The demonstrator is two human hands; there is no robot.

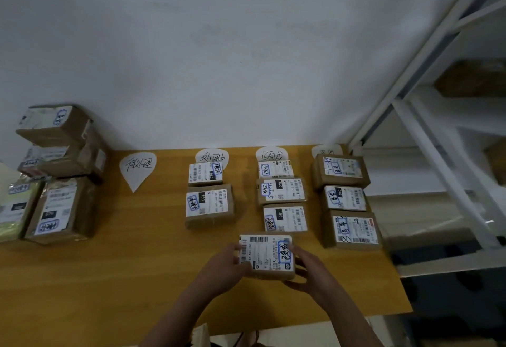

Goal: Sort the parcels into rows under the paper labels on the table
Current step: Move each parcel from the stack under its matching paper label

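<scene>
While left hand (228,263) and right hand (308,271) fingers grip a parcel (267,253) below the third row (283,196), piled boxes (60,171) sit far left.

— What is held?
— One parcel (267,255), gripped at opposite sides by the left hand (228,263) and right hand (308,274), fingers (236,251) curled.
— And the arms?
— The left forearm (186,308) and right forearm (347,316) are stretched forward, converging.

Two bare hands, the left hand (228,263) and the right hand (308,270), come out of bare forearms (186,311) that run uncovered to the lower edge of view. Low between them a bit of pale cloth (201,333) shows, too blurred to tell whether it is clothing.
</scene>
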